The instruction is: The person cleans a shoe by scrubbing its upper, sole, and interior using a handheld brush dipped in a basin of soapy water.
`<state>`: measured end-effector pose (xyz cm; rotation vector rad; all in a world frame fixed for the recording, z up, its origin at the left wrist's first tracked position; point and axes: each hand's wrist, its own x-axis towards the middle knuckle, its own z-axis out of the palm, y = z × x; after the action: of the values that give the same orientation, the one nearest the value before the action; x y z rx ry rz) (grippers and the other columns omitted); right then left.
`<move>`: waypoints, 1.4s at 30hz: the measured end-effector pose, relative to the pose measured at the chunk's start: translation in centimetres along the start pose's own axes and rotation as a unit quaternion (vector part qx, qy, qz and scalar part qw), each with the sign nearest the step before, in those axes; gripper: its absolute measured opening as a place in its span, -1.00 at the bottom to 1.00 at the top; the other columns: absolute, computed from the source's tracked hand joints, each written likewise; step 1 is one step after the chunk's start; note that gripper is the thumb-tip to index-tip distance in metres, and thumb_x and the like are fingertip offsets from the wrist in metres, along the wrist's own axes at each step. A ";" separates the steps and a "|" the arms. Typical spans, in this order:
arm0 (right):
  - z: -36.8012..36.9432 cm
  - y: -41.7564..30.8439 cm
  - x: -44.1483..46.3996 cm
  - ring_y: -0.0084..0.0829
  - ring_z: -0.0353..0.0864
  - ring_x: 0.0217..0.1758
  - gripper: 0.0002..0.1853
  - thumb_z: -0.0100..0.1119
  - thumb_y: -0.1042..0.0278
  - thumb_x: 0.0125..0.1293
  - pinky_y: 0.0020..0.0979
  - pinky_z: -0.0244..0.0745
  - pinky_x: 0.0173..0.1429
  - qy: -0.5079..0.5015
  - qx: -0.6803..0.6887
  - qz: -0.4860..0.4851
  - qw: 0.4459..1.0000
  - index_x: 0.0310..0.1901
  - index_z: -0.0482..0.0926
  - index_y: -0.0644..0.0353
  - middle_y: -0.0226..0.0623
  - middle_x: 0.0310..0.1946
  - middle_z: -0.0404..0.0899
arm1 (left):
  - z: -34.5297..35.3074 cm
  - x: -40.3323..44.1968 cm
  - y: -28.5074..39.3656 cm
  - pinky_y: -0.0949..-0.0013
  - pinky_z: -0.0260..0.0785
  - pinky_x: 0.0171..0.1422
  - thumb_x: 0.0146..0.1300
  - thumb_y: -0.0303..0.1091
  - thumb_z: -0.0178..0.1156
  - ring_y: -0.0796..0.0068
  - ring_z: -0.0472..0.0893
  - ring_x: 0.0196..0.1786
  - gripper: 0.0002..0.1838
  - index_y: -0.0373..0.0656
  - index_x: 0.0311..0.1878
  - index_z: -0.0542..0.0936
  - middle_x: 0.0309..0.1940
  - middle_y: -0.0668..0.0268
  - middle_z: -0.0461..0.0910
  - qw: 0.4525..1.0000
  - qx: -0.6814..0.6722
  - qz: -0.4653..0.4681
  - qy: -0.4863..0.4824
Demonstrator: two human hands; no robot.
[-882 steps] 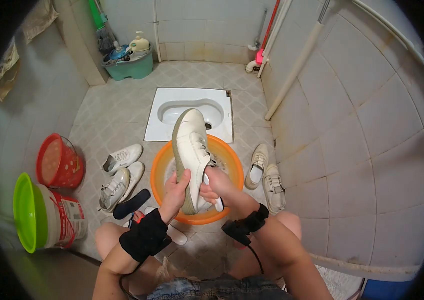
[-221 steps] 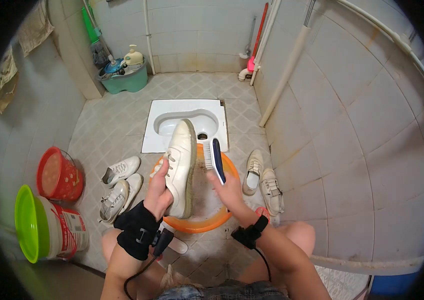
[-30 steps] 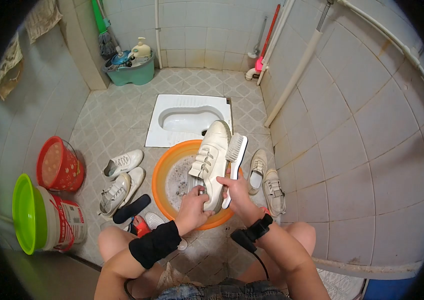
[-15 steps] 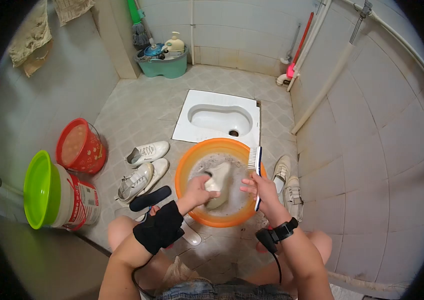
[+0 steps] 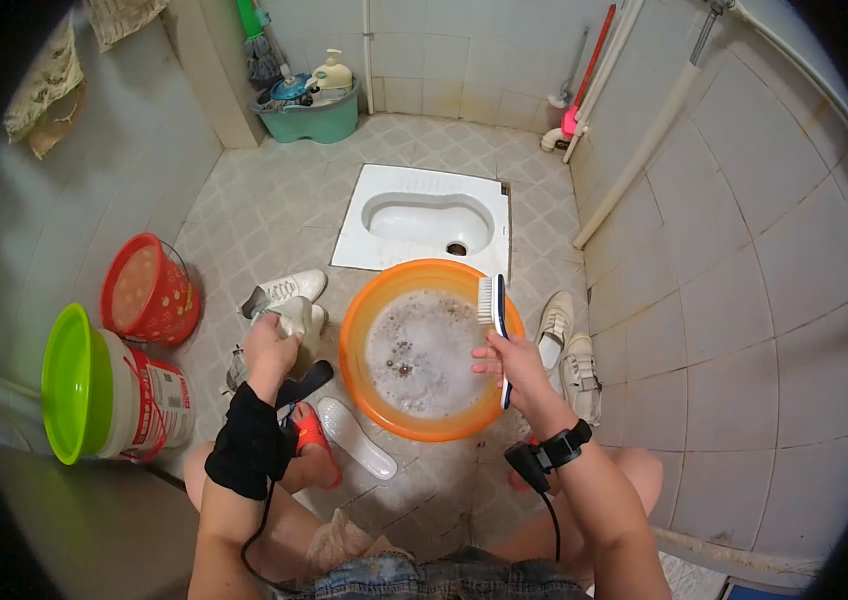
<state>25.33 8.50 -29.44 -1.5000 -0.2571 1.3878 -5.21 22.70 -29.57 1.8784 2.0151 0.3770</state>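
Observation:
My left hand [image 5: 271,350] is closed on a whitish shoe [image 5: 299,322], left of the basin and above other shoes on the floor. It partly covers a white sneaker [image 5: 299,286] and hides much of the shoes beneath. My right hand [image 5: 519,372] grips a scrub brush [image 5: 500,300] with white bristles and a dark blue and white back, held upright over the basin's right rim. Between my hands stands the orange basin [image 5: 352,385], holding foamy, greyish water [image 5: 424,350]. A black insole [image 5: 306,383] and a pale insole [image 5: 356,440] lie near my left foot.
A squat toilet [image 5: 349,240] is set in the floor beyond the basin. Light sneakers [image 5: 581,378] stand by the right wall. At left are a red bucket [image 5: 169,310], a green basin [image 5: 64,400] and a white bucket [image 5: 159,400]. A teal tub [image 5: 309,122] sits far back.
My left hand has lifted the shoe out of the orange basin and carried it left, over the shoes on the floor. My right hand still holds the brush at the basin's right side.

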 end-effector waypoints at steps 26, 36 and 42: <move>-6.4 5.1 4.2 -0.46 0.55 -0.65 -0.74 0.15 0.28 0.14 -0.45 0.39 -0.61 0.192 -0.179 -0.046 0.964 -0.26 0.51 0.34 -0.27 -0.56 0.58 | 2.3 -6.4 9.5 -0.01 0.01 0.39 -0.06 -0.36 0.35 -0.20 0.15 0.30 -0.40 -0.10 0.12 0.43 0.18 0.04 0.35 0.916 0.045 0.368 -0.155; -15.1 5.7 8.5 -0.38 0.61 -0.64 -0.83 0.09 0.44 -0.02 -0.37 0.47 -0.54 0.351 -0.547 -0.134 0.748 -0.41 0.54 0.38 -0.15 -0.65 0.58 | 3.0 -6.9 10.2 0.02 0.04 0.36 -0.08 -0.39 0.35 -0.18 0.16 0.29 -0.48 -0.16 0.04 0.50 0.13 0.02 0.38 0.915 0.005 0.379 -0.138; -15.9 5.1 11.7 -0.34 0.60 -0.67 -0.77 0.09 0.40 0.03 -0.36 0.46 -0.57 0.228 -0.472 0.028 0.851 -0.38 0.56 0.43 -0.10 -0.67 0.57 | 3.8 -7.0 10.1 0.05 0.07 0.37 -0.08 -0.40 0.36 -0.16 0.16 0.30 -0.48 -0.16 0.04 0.50 0.15 0.03 0.37 0.915 0.028 0.370 -0.156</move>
<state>39.81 6.48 -43.58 -2.6089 -0.6551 0.8995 5.91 16.33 -28.05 2.5009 1.0656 0.1808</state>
